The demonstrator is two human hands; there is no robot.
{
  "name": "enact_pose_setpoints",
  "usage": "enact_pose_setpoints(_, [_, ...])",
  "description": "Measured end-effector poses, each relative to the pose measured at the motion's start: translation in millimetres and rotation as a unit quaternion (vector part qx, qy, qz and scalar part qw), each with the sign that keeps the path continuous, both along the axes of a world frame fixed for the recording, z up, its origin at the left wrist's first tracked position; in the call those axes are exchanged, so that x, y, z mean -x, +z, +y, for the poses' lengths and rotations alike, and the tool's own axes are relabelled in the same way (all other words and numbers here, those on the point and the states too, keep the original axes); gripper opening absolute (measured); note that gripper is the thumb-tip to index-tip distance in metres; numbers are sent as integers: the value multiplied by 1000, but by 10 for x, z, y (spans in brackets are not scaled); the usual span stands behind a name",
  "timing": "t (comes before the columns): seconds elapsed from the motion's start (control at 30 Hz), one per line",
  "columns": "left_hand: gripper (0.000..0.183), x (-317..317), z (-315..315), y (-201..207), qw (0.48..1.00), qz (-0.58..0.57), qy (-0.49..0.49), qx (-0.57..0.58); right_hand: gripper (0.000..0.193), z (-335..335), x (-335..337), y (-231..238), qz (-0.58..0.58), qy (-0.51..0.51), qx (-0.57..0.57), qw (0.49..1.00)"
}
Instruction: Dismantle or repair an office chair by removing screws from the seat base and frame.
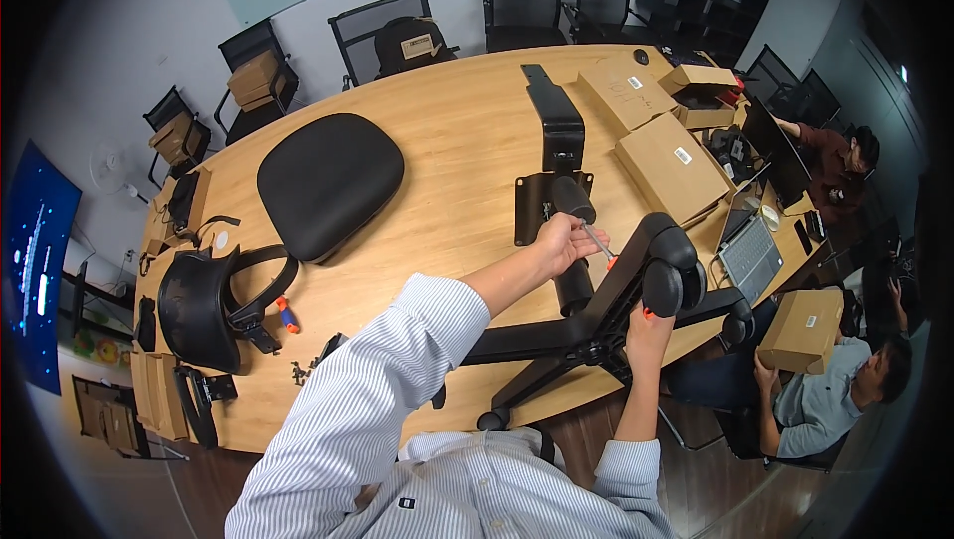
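- Black wheeled chair base (pixel 596 328), tipped on its side, towards the right of the table's (pixel 447 142) near edge.
- Screwdriver (pixel 597 239): grey shaft, orange-red handle, slanting, partly hidden behind a base leg.

Fisheye view from the head — downward, close over the table (pixel 452 211).

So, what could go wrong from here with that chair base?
Two things, perhaps. The left hand is at the metal shaft of the screwdriver, so a slip might scrape or jab the fingers. And the chair base has wheels on its legs, one wheel by the near edge of the table, so the base might shift or tip if pushed hard.
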State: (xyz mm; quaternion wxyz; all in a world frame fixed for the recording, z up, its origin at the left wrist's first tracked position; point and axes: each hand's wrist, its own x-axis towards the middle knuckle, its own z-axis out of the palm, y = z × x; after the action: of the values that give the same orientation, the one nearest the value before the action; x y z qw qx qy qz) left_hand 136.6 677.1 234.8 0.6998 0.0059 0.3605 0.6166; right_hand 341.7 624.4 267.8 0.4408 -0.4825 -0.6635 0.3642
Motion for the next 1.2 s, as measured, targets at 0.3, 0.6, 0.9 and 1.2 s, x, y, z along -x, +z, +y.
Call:
enact_pose_setpoints(0.3, [38, 18, 3, -75, 1000, 24, -4, -12, 20, 5, 29, 22, -4, 3, -15, 1000])
enact_pose_setpoints(0.6, [18, -167, -126, 103, 981, 172, -33, 84, 24, 65, -75, 75, 56, 102, 77, 990])
enact_pose_setpoints(0.9, [14, -170, -69, -78, 994, 107, 2, 6, 18, 136, -200, -292, -130, -12, 7, 991])
enact_pose_setpoints(1.2, [16, -66, -111, -48, 995, 92, -36, 18, 23, 9, -21, -41, 40, -7, 17, 999])
